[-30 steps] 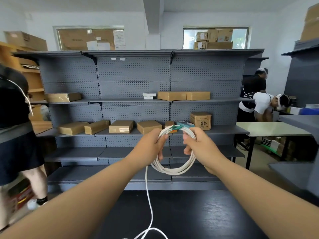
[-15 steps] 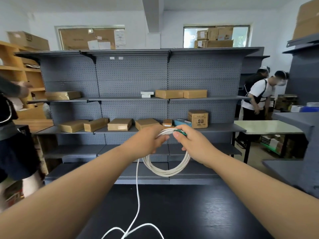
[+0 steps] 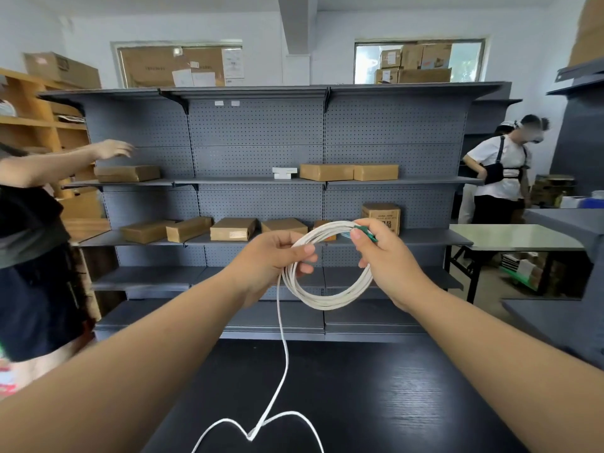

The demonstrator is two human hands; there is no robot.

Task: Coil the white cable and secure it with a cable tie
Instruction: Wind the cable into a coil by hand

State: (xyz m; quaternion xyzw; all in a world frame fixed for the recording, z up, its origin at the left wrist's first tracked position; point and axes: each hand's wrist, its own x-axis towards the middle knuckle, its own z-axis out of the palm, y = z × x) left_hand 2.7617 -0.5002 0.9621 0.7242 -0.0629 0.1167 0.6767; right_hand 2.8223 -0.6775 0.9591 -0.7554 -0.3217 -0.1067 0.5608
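**Ana:** Grey pegboard shelving (image 3: 255,135) fills the back wall, with cardboard boxes (image 3: 232,229) along its middle shelves. What sits in front of it?

**Ben:** A black desk (image 3: 392,403), and above it both hands hold the white cable (image 3: 327,300) in the air. Most of it is wound into a round coil of several turns.

**Ana:** How do the fingers lie?

**Ben:** The left hand (image 3: 274,256) grips the coil's left side, its fingers (image 3: 302,256) curled round the strands. The right hand (image 3: 389,263) takes the upper right side. Its thumb and forefinger pinch the strands together there — a small green tie (image 3: 366,231) shows between them, against the coil.

**Ana:** Is all of the cable coiled?

**Ben:** No. One loose length hangs from below the left hand down to the desk, where it lies in a kinked loop near the front edge.

**Ana:** Anyone else?

**Ben:** A person in a white shirt (image 3: 503,171) stands at the right, and another (image 3: 29,256) at the left stretches an arm toward the shelving — blurred.
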